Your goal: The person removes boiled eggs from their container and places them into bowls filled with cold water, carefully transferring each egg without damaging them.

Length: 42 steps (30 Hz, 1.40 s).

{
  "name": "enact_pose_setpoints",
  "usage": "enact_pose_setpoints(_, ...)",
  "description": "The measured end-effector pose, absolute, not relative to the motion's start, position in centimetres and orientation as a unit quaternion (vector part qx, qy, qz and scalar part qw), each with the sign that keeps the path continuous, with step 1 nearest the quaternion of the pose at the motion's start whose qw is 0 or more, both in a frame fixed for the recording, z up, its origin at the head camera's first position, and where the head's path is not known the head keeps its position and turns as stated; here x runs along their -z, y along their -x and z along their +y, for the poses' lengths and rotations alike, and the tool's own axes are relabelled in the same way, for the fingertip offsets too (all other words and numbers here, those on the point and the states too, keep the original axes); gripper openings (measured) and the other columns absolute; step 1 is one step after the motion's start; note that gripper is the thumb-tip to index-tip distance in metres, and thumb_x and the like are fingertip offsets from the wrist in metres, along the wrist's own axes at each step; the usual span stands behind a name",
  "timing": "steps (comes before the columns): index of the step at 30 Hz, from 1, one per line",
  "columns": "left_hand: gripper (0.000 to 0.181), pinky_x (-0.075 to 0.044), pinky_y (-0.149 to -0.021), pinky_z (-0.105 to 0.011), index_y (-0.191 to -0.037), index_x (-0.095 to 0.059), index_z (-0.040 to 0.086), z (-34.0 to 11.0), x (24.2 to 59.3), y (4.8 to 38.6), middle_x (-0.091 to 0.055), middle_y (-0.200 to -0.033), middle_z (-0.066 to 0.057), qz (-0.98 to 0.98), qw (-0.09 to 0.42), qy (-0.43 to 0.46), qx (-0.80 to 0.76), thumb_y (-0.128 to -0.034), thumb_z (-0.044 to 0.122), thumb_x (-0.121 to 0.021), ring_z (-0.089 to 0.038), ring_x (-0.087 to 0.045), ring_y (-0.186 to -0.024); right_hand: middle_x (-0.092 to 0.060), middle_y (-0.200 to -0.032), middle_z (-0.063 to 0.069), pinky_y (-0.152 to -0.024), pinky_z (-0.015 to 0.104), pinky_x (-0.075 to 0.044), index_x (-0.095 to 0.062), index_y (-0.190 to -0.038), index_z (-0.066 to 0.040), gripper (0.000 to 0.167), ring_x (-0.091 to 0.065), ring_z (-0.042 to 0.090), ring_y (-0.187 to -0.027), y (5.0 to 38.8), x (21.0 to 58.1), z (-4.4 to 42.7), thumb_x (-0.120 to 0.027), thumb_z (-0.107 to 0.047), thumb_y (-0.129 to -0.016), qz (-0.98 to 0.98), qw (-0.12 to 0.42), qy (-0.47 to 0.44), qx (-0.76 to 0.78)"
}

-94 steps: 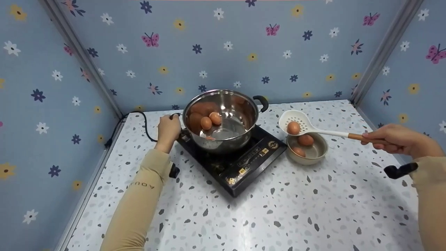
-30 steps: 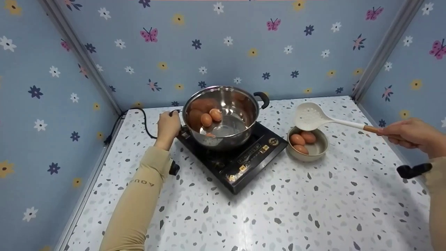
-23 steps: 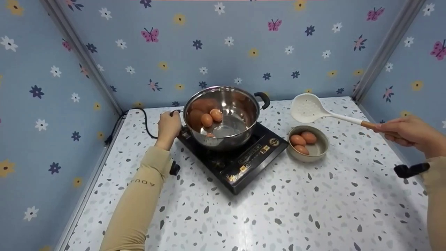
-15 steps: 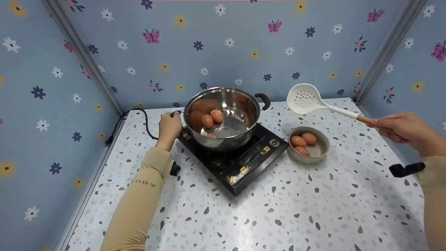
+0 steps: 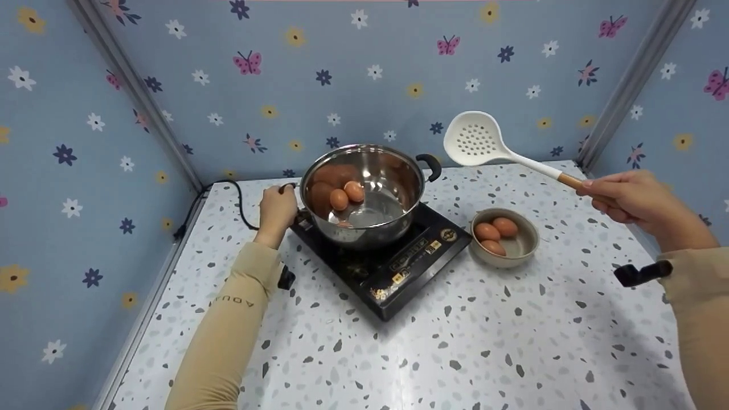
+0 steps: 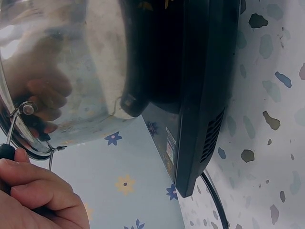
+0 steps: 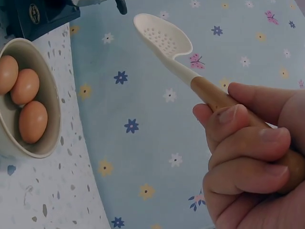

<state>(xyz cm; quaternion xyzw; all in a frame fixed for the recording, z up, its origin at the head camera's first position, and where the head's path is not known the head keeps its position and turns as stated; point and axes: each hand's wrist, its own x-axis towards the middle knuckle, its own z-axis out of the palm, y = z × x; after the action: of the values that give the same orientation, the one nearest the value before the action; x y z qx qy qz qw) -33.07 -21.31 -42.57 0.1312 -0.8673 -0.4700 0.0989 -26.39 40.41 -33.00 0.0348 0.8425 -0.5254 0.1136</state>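
Count as found: one bench, one hotplate, one power cord, one pot, one bowl, one slotted spoon. Eggs in bowl: three. Eggs in pot: two seen clearly; one further orange patch at the near rim cannot be confirmed as egg or reflection. Pot handles: two. One left hand and one right hand, two in all. Sleeves: two. Black wrist fittings: two. Butterflies on the back wall: three.
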Motion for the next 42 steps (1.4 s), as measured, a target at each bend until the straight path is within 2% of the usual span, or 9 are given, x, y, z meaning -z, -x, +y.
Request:
enact_pose_setpoints(7, 0.034, -0.041, -0.074, -0.037, -0.096, -0.054, 0.006, -21.3, 42.6, 32.9, -0.052, -0.092, -0.014, -0.867, 0.099, -0.134, 0.469, -0.1157, 0.028, -0.038, -0.031, -0.052, -0.083, -0.06, -0.067, -0.007, -0.047, 0.024, -0.036, -0.083, -0.092, -0.035, 0.031, -0.039, 0.005, -0.048, 26.5, 32.6, 38.7, -0.06, -0.032, -0.113, 0.845, 0.105, -0.024, 0.524)
enact_pose_setpoints(14, 0.04, -0.044, -0.08, -0.039, -0.111, -0.061, -0.002, -21.1, 42.6, 33.0, -0.058, -0.101, -0.019, -0.871, 0.098, -0.136, 0.461, -0.1158, 0.029, -0.037, -0.034, -0.056, -0.093, -0.057, -0.065, -0.006, -0.046, 0.025, -0.035, -0.084, -0.095, -0.031, 0.031, -0.037, 0.006, -0.047, 26.8, 32.5, 37.6, -0.059, -0.03, -0.114, 0.841, 0.111, -0.008, 0.529)
enact_pose_setpoints(21, 0.034, -0.042, -0.072, -0.037, -0.098, -0.054, 0.005, -21.1, 42.4, 33.1, -0.052, -0.091, -0.014, -0.869, 0.096, -0.133, 0.468, -0.1159, 0.028, -0.037, -0.029, -0.052, -0.081, -0.056, -0.062, -0.006, -0.044, 0.029, -0.029, -0.085, -0.094, -0.025, 0.03, -0.034, 0.005, -0.044, 27.2, 32.2, 36.3, -0.061, -0.028, -0.113, 0.835, 0.118, 0.006, 0.538)
enact_pose_setpoints(27, 0.038, -0.045, -0.08, -0.04, -0.106, -0.061, -0.002, -21.0, 42.4, 33.2, -0.061, -0.104, -0.022, -0.869, 0.107, -0.134, 0.464, -0.1144, 0.028, -0.039, -0.035, -0.058, -0.093, -0.057, -0.063, -0.005, -0.043, 0.025, -0.032, -0.084, -0.091, -0.025, 0.025, -0.036, 0.004, -0.044, 27.6, 31.8, 35.1, -0.067, -0.025, -0.11, 0.85, 0.111, 0.016, 0.515)
enact_pose_setpoints(30, 0.036, -0.043, -0.079, -0.039, -0.102, -0.059, 0.0, -21.0, 42.5, 33.2, -0.06, -0.102, -0.022, -0.869, 0.108, -0.135, 0.463, -0.1144, 0.028, -0.039, -0.036, -0.057, -0.093, -0.058, -0.064, -0.005, -0.043, 0.024, -0.033, -0.084, -0.093, -0.024, 0.023, -0.036, 0.004, -0.043, 27.8, 31.7, 34.7, -0.068, -0.026, -0.11, 0.857, 0.112, 0.025, 0.502)
enact_pose_setpoints(34, 0.036, -0.042, -0.076, -0.036, -0.1, -0.058, 0.001, -21.1, 42.6, 33.2, -0.059, -0.1, -0.02, -0.87, 0.108, -0.134, 0.462, -0.1146, 0.028, -0.039, -0.035, -0.057, -0.091, -0.058, -0.065, -0.004, -0.043, 0.024, -0.034, -0.084, -0.101, -0.016, 0.021, -0.037, 0.006, -0.044, 28.2, 31.6, 34.0, -0.068, -0.028, -0.109, 0.873, 0.111, 0.036, 0.474)
enact_pose_setpoints(42, 0.047, -0.049, -0.093, -0.048, -0.124, -0.064, -0.008, -21.2, 42.5, 33.1, -0.065, -0.121, -0.029, -0.872, 0.089, -0.141, 0.461, -0.1157, 0.029, -0.037, -0.039, -0.06, -0.105, -0.059, -0.064, -0.003, -0.044, 0.024, -0.031, -0.084, -0.107, -0.011, 0.026, -0.036, 0.007, -0.046, 29.0, 30.4, 31.8, -0.071, -0.033, -0.108, 0.897, 0.111, 0.044, 0.426)
